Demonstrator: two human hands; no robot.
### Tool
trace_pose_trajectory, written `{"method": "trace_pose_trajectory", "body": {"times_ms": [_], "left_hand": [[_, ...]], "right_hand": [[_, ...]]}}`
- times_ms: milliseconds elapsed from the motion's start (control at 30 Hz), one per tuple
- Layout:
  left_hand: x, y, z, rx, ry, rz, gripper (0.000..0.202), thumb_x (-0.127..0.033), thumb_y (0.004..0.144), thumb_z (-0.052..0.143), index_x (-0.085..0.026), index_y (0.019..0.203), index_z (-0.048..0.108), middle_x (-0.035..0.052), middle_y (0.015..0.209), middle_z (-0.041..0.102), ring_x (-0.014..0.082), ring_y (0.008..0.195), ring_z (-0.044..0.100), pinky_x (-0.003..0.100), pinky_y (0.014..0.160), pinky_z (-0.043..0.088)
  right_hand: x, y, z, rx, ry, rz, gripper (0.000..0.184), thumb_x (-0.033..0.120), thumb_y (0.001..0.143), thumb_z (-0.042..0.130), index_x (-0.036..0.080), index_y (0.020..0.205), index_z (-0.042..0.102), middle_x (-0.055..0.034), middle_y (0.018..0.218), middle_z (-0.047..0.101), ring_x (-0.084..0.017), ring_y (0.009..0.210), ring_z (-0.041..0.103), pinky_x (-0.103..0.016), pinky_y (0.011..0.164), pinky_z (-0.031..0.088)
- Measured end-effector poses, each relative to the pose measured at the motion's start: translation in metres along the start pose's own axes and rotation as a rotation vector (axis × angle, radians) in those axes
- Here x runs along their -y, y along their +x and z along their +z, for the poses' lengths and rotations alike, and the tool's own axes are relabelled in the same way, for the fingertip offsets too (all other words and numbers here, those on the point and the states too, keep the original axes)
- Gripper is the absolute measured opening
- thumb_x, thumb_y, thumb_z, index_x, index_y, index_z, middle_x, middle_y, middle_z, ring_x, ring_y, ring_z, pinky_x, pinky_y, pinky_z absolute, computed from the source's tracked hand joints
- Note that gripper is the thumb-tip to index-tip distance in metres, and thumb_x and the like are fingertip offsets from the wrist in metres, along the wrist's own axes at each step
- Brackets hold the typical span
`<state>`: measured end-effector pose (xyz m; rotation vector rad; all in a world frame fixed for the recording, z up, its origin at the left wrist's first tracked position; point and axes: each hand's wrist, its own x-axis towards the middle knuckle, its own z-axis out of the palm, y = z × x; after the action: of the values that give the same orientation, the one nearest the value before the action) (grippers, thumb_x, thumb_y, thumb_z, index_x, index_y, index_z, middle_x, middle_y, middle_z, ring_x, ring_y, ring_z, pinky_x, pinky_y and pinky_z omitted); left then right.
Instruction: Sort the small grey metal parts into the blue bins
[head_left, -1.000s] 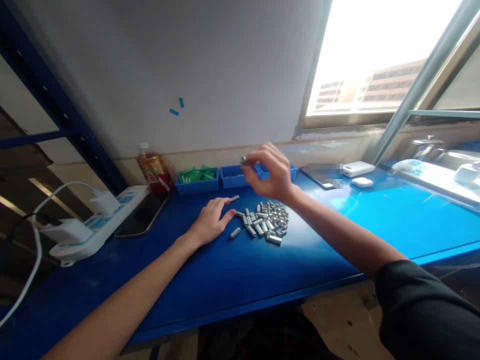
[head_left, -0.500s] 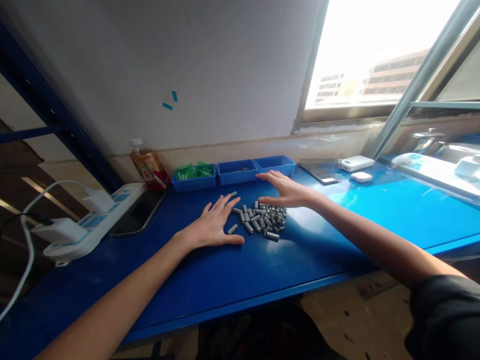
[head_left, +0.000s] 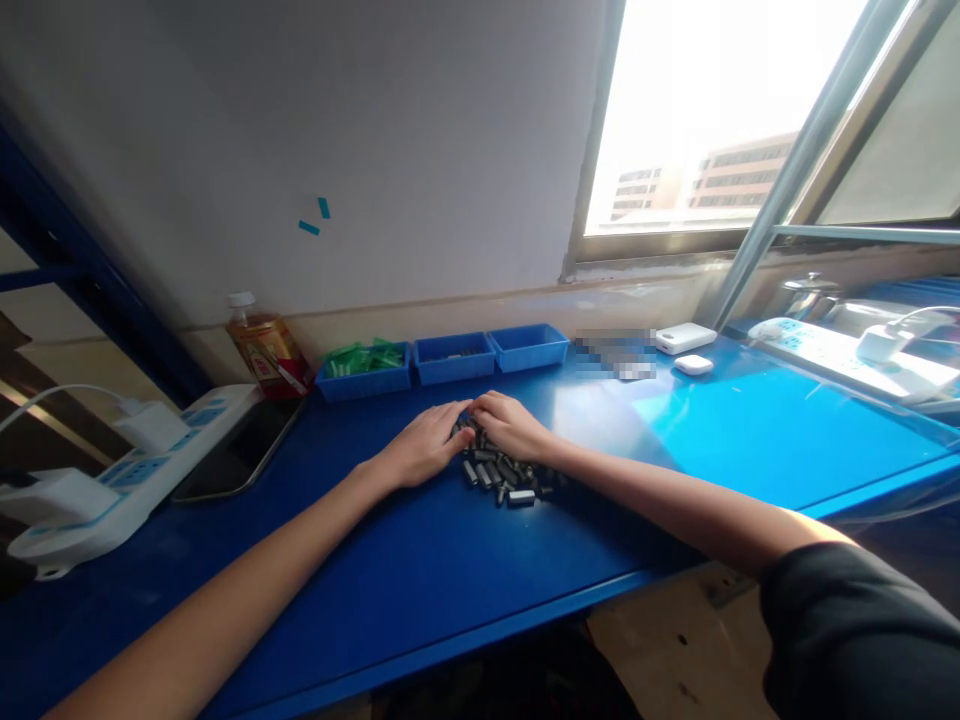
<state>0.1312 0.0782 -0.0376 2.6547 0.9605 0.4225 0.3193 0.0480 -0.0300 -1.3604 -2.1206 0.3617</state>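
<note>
A heap of small grey metal standoffs [head_left: 491, 472] lies on the blue table [head_left: 375, 590], their hexagonal sides showing on some. My left hand [head_left: 427, 443] rests against the heap's left side, fingers stretched out and thumb over the pieces. From the right, my right hand [head_left: 510, 425] arches over the back of the heap, its fingers bent but not closed. The fingertips of both hands meet or nearly meet behind the pieces. Part of the heap is hidden beneath the palms. Neither hand visibly grips a single piece.
Three blue bins line the wall: one with green plastic pieces [head_left: 364, 357], a middle bin [head_left: 454, 372] with small metal parts, and a right bin [head_left: 529, 362]. A bottle [head_left: 266, 350], phone [head_left: 236, 455] and power strip [head_left: 142, 480] are left; a white case [head_left: 693, 365] is right.
Both hands have come together around the heap, the right moving left and down. The standoffs are bunched closer together, with stray ones at the left drawn in. The view has shifted slightly.
</note>
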Motion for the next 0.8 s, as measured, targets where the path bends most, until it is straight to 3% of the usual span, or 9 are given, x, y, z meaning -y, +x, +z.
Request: {"method": "trace_pose_trajectory", "body": {"times_ms": [100,233,467,633,800], "left_hand": [[-0.006,-0.017,-0.001,0.001,0.014,-0.048,0.067,-0.058,0.092,0.033,-0.014,0.142,0.033,0.0156,0.147,0.039,0.0269,0.135,0.036,0.044,0.112,0.027],[-0.012,-0.024,-0.007,0.023,0.004,-0.072,0.059,-0.053,0.093,0.038,-0.016,0.138,0.04,0.0141,0.144,0.044,0.0268,0.133,0.04,0.043,0.111,0.03],[-0.008,-0.021,-0.009,0.009,0.023,-0.028,0.054,-0.051,0.093,0.038,-0.02,0.136,0.044,0.0112,0.141,0.047,0.0261,0.13,0.043,0.042,0.11,0.032],[-0.011,-0.023,-0.009,-0.008,0.036,-0.028,0.054,-0.051,0.093,0.037,-0.021,0.137,0.042,0.0107,0.139,0.05,0.0264,0.128,0.045,0.042,0.108,0.035],[-0.007,-0.022,-0.008,0.019,0.073,-0.001,0.053,-0.052,0.094,0.034,-0.02,0.136,0.045,0.0108,0.14,0.048,0.0264,0.13,0.042,0.043,0.11,0.032]], "right_hand": [[0.0,0.002,0.004,0.003,0.102,-0.062,0.023,0.007,0.088,0.043,0.013,0.09,0.065,-0.0058,0.092,0.065,-0.014,0.087,0.059,-0.024,0.082,0.043],[-0.01,-0.003,0.003,-0.024,0.055,-0.141,0.028,0.003,0.084,0.043,0.012,0.095,0.066,-0.007,0.094,0.065,-0.014,0.086,0.06,-0.024,0.081,0.044],[-0.01,-0.004,-0.006,0.033,-0.287,0.039,0.03,0.009,0.081,0.047,0.012,0.101,0.07,-0.0127,0.097,0.065,-0.022,0.093,0.06,-0.03,0.085,0.043],[-0.022,0.003,-0.018,0.075,-0.284,0.161,0.028,0.012,0.078,0.05,0.015,0.094,0.073,-0.0106,0.095,0.069,-0.021,0.088,0.063,-0.026,0.077,0.046],[-0.033,0.006,-0.027,0.15,-0.204,0.047,0.029,0.012,0.08,0.051,0.02,0.096,0.074,-0.0052,0.098,0.071,-0.017,0.087,0.065,-0.021,0.075,0.046]]}}
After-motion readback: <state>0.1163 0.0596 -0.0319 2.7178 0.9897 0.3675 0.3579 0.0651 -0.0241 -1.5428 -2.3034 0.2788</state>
